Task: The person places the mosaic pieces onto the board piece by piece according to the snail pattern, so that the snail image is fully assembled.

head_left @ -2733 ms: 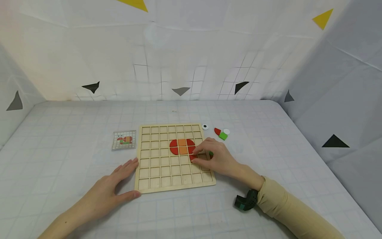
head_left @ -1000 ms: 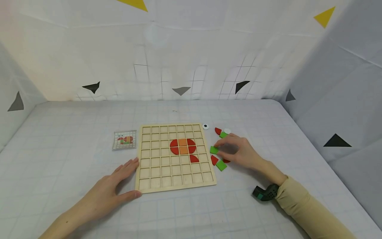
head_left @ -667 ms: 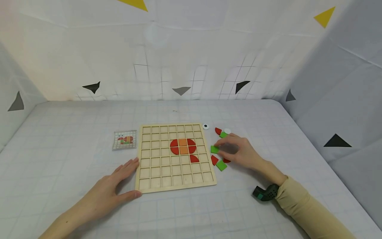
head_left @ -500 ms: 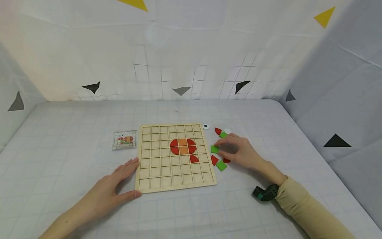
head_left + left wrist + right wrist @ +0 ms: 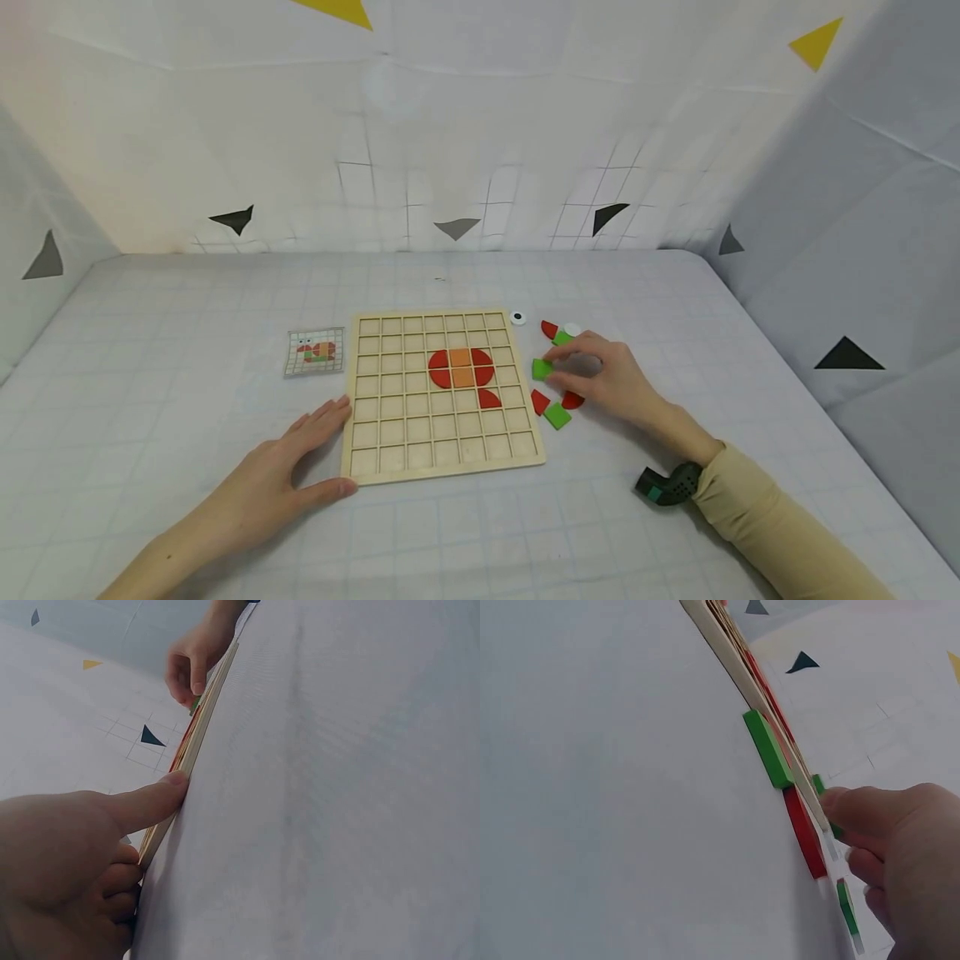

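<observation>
The right hand (image 5: 613,377) pinches a green square tile (image 5: 541,369) between thumb and fingertips, beside the pale wooden grid board (image 5: 444,477); the left hand (image 5: 273,467), fingers outstretched, touches its opposite edge. Five red quarter-round tiles (image 5: 438,359) and two orange square tiles (image 5: 461,357) are seated. Left outside: three more red quarter-rounds (image 5: 540,402), two further green squares (image 5: 557,416), two white discs (image 5: 518,318), one half-hidden, perhaps plain.

No text, label, brand, number or sign is readable.

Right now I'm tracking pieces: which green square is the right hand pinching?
The middle green square, near to far, pinched by the right hand; the nearest one and farthest one lie unheld.
</observation>
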